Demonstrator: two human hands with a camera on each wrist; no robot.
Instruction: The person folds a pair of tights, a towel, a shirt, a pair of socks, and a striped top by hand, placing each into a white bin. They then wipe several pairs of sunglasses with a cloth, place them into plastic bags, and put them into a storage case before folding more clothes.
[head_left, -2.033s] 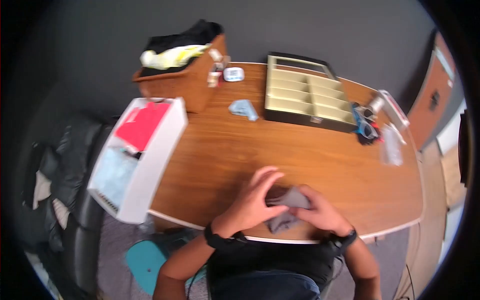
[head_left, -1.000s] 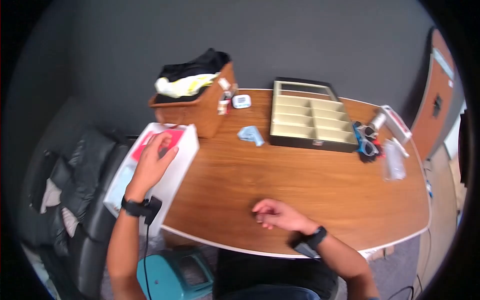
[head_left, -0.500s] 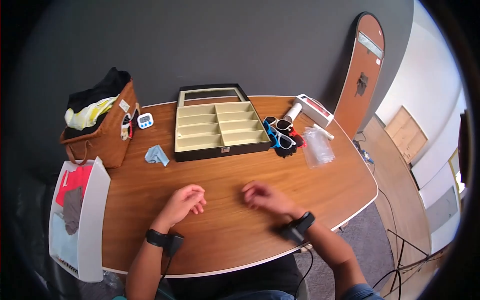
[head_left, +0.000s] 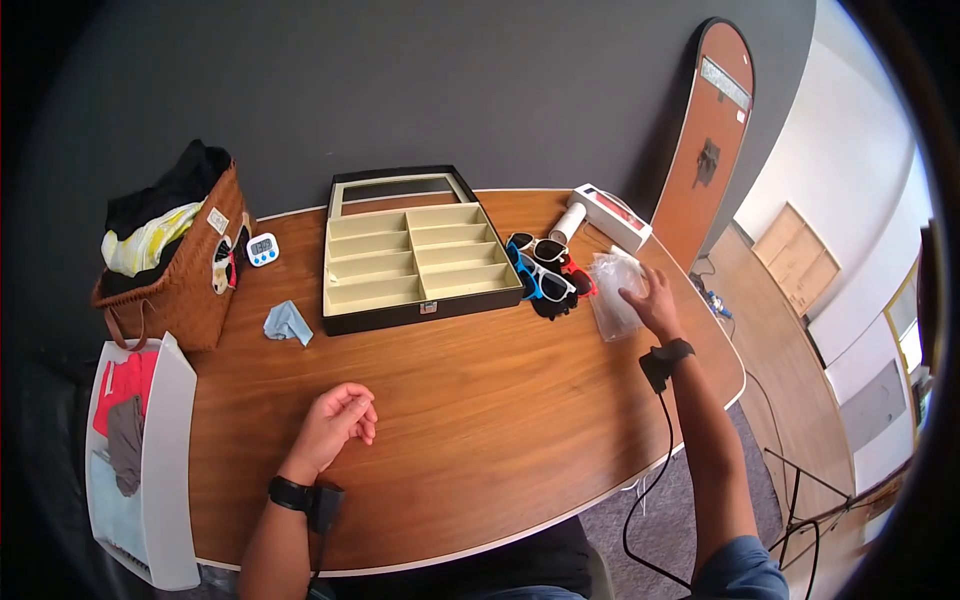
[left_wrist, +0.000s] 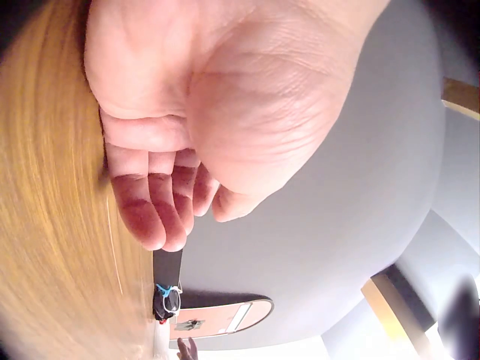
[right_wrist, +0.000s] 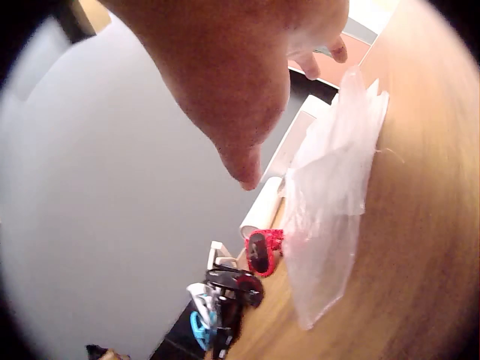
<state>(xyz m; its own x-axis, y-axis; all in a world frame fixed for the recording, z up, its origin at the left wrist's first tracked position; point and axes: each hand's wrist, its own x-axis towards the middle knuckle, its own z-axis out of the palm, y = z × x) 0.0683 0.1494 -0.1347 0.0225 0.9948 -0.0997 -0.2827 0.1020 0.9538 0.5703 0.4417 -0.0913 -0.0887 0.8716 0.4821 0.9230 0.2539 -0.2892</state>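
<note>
My right hand [head_left: 652, 303] reaches over a stack of clear plastic bags [head_left: 612, 300] at the table's right side, thumb and fingers spread. In the right wrist view the hand hangs above the bags [right_wrist: 330, 187] with nothing between thumb and fingers. My left hand [head_left: 335, 425] rests near the table's front left, fingers loosely curled and holding nothing, as the left wrist view also shows. Beside the bags lies a heap of sunglasses [head_left: 550, 283] with white, blue and red frames. A grey folded cloth [head_left: 126, 440] lies inside the white box [head_left: 172, 470] at far left.
A black display case [head_left: 375, 318] with cream compartments stands open at the back. Left of it are a light blue cloth [head_left: 287, 323], a white timer [head_left: 262, 249] and a brown basket [head_left: 190, 300] of clothes. A white carton [head_left: 610, 215] and white roll [head_left: 568, 222] stand behind the sunglasses.
Both hands held the grey cloth at the front edge; the left hand took it to the white box and came back without it. The right hand has moved right, to the bags. The view turned right.
</note>
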